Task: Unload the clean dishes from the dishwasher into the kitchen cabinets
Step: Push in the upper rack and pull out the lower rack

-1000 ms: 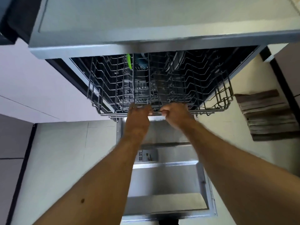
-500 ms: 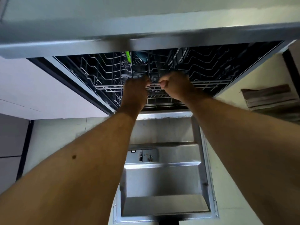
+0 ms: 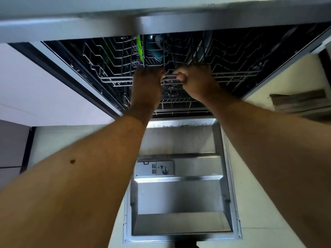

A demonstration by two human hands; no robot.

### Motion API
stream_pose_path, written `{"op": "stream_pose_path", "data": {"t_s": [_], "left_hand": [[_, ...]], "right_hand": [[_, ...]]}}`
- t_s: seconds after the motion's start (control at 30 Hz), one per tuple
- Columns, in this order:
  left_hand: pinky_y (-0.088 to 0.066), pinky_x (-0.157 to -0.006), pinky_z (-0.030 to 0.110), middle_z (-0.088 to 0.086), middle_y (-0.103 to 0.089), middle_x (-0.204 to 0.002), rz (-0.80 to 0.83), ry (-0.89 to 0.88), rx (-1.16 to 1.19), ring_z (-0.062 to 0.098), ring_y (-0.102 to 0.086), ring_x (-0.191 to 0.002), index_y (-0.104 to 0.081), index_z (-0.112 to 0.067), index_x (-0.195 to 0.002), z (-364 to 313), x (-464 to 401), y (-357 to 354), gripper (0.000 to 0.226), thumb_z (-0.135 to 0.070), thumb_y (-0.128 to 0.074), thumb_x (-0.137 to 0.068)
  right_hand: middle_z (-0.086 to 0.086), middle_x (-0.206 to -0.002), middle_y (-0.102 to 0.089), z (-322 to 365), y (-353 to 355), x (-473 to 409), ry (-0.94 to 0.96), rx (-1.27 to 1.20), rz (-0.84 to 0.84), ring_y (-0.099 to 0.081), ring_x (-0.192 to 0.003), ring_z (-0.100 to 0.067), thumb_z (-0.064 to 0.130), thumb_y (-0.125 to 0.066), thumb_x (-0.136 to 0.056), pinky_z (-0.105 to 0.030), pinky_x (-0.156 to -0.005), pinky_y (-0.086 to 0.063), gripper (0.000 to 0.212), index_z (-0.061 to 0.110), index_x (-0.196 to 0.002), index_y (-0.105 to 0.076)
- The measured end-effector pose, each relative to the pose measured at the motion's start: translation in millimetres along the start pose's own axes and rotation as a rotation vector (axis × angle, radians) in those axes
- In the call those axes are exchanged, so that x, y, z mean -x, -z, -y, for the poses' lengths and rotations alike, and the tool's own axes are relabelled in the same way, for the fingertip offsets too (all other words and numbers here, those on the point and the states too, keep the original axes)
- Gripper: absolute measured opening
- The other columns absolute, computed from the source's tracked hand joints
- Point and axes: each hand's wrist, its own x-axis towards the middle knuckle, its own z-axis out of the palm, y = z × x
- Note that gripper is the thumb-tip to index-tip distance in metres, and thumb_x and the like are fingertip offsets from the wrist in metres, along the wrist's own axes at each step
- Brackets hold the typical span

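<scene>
The upper dishwasher rack (image 3: 111, 68), nearly bare and sitting inside the tub above the open door (image 3: 180, 194), has its front rail gripped by left hand (image 3: 146, 81) and right hand (image 3: 195, 81), so checking the lower rack looks next.

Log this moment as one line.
left hand: grips rack bar | right hand: grips rack bar | upper rack: inside dishwasher | door: open
</scene>
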Motion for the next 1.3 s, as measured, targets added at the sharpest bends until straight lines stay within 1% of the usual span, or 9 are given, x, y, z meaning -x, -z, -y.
{"op": "stream_pose_path", "data": {"t_s": [0.1,0.2,0.3,0.4,0.5,0.57,0.73,0.93,1.3], "left_hand": [[-0.032,-0.111,0.043,0.004,-0.059,-0.13,-0.143,0.083,-0.072,0.026,-0.049,-0.122,-0.052,-0.016,-0.135,0,37,-3,0.039,-0.022,-0.04,-0.099],[-0.035,-0.109,0.043,0.009,-0.05,-0.138,-0.188,0.112,-0.058,0.029,-0.044,-0.127,-0.049,-0.01,-0.137,-3,78,-11,0.038,-0.019,-0.043,-0.101],[-0.037,-0.107,0.042,0.01,-0.051,-0.139,-0.095,0.064,-0.07,0.028,-0.044,-0.128,-0.051,-0.009,-0.134,0,95,-30,0.036,-0.018,-0.044,-0.1],[-0.035,-0.112,0.043,0.011,-0.05,-0.142,0.0,0.15,-0.031,0.028,-0.042,-0.133,-0.05,-0.008,-0.136,4,93,-54,0.038,-0.018,-0.043,-0.1],[-0.031,-0.116,0.045,0.012,-0.047,-0.146,0.088,0.242,0.005,0.029,-0.036,-0.14,-0.044,-0.009,-0.142,8,90,-75,0.042,-0.017,-0.043,-0.101],[-0.027,-0.119,0.045,0.012,-0.042,-0.151,0.143,0.244,0.006,0.028,-0.029,-0.144,-0.04,-0.009,-0.146,11,93,-88,0.044,-0.018,-0.042,-0.102],[-0.009,-0.123,0.039,0.012,-0.027,-0.158,0.234,0.223,-0.033,0.025,-0.014,-0.15,-0.029,-0.008,-0.151,21,116,-110,0.051,-0.022,-0.04,-0.104],[-0.007,-0.123,0.038,0.009,-0.019,-0.161,0.286,0.224,-0.015,0.022,-0.006,-0.151,-0.022,-0.009,-0.154,23,127,-122,0.054,-0.027,-0.038,-0.105],[-0.012,-0.123,0.04,0.012,-0.023,-0.16,0.348,0.239,0.02,0.023,-0.01,-0.151,-0.026,-0.006,-0.152,18,160,-114,0.054,-0.026,-0.04,-0.104]], "right_hand": [[-0.01,-0.122,-0.063,-6,-10,30,0.081,0.154,-0.27,-0.046,-0.121,-0.029,0.031,-0.057,-0.096,-0.04,-0.1,-0.032,0.037,0.019,-0.131,-0.06],[-0.012,-0.109,-0.06,-15,-35,63,0.154,0.223,-0.474,-0.042,-0.108,-0.028,0.019,-0.06,-0.087,-0.038,-0.085,-0.036,0.021,0.016,-0.107,-0.068],[-0.013,-0.096,-0.065,-23,-62,74,0.143,0.105,-0.308,-0.052,-0.102,-0.034,0.006,-0.061,-0.082,-0.038,-0.083,-0.046,0.016,0.01,-0.094,-0.072],[-0.014,-0.116,-0.065,-30,-87,65,-0.021,0.031,-0.078,-0.05,-0.12,-0.031,0.002,-0.06,-0.085,-0.037,-0.098,-0.046,0.031,0.009,-0.114,-0.069],[-0.016,-0.156,-0.032,-42,-114,45,-0.182,0.101,0.194,-0.024,-0.145,-0.035,0.003,-0.058,-0.088,-0.041,-0.118,-0.028,0.069,0.01,-0.152,-0.033],[-0.016,-0.165,-0.005,-53,-134,29,-0.241,0.184,0.311,-0.003,-0.151,-0.037,0.008,-0.057,-0.092,-0.043,-0.122,-0.011,0.084,0.008,-0.158,-0.005],[-0.015,-0.164,0.011,-69,-168,7,-0.236,0.275,0.434,0.006,-0.151,-0.035,0.01,-0.05,-0.098,-0.048,-0.122,-0.005,0.08,0.012,-0.158,0.004],[-0.015,-0.163,-0.016,-74,-174,2,-0.173,0.341,0.321,-0.016,-0.149,-0.034,0.001,-0.043,-0.097,-0.044,-0.12,-0.016,0.064,0.012,-0.156,-0.023],[-0.022,-0.15,-0.039,-61,-195,56,-0.172,0.358,0.336,-0.036,-0.138,-0.035,0.007,-0.049,-0.092,-0.043,-0.116,-0.027,0.06,0.006,-0.15,-0.033]]}}
